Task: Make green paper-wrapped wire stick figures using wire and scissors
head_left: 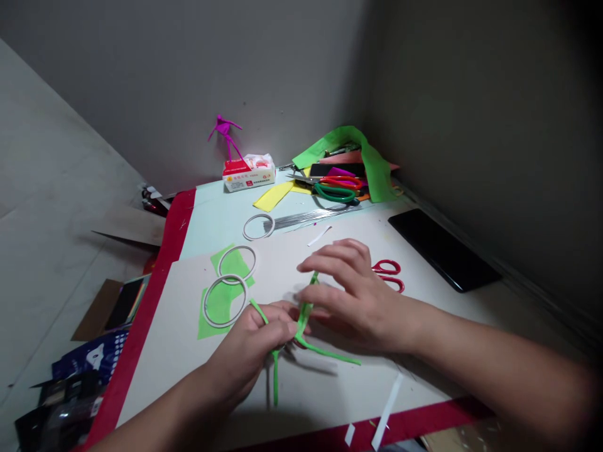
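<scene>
A green paper-wrapped wire figure point(306, 314) with thin limbs is pinched between the thumb and fingers of my left hand point(264, 329). One thin green limb hangs below that hand, and another reaches out to the right. My right hand point(351, 292) is curled around the figure's upper end, where a flat strip of green paper passes behind the index finger. Its thumb is mostly hidden. Just beyond the right hand are the red handles of a pair of scissors point(389, 267). Left of the hands, two white tape rolls point(206, 307) overlap on green paper pieces point(214, 323).
A magenta figure point(225, 130) stands by a small red-and-white box point(249, 172). Farther back lie a third tape roll point(245, 227), thin wires point(306, 218), green-handled scissors point(334, 193) and a green paper strip point(377, 169). A black phone point(443, 250) rests at right.
</scene>
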The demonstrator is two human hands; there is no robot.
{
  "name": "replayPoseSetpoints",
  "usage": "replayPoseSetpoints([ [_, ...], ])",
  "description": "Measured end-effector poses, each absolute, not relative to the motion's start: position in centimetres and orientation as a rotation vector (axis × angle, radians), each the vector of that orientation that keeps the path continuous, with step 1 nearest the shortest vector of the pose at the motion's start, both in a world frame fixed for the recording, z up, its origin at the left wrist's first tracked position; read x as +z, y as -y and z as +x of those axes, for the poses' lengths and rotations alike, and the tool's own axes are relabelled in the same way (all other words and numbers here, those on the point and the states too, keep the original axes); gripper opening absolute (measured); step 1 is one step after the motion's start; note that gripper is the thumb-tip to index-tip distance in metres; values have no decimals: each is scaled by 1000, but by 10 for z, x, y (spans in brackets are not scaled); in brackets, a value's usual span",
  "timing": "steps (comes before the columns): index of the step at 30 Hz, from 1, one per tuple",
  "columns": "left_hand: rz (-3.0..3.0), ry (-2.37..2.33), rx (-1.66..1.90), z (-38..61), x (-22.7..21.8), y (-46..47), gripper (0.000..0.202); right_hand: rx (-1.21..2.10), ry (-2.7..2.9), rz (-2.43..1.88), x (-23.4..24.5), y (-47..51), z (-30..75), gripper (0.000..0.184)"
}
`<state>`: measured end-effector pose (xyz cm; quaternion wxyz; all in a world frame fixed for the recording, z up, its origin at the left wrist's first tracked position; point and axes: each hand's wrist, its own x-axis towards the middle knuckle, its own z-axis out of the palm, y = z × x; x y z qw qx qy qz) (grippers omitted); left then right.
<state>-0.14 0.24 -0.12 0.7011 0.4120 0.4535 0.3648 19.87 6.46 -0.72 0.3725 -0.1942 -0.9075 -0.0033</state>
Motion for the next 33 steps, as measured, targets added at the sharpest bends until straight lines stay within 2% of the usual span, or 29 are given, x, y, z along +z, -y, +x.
replayPoseSetpoints([
  [3, 925, -1024, 822, -1, -4, -3, 25, -88, 2307, -407, -11, -61, 194, 15],
  [8, 918, -1020, 836, 0, -3, -2, 19, -132, 2290, -309, -7, -59, 191, 9],
  [15, 919, -1001, 816, 0, -4, -2, 18, -54, 2281, -245, -3, -59, 191, 20],
  [21, 883, -1013, 799, 0, -4, -1, 14, 2, 2312, -207, -2, -62, 194, 22],
  [27, 893, -976, 767, -1, -5, -1, 17, 42, 2381, -177, 0, -62, 196, 17],
  [33, 922, -894, 785, -5, -2, -4, 15, 70, 2387, -230, 3, -62, 199, 23],
])
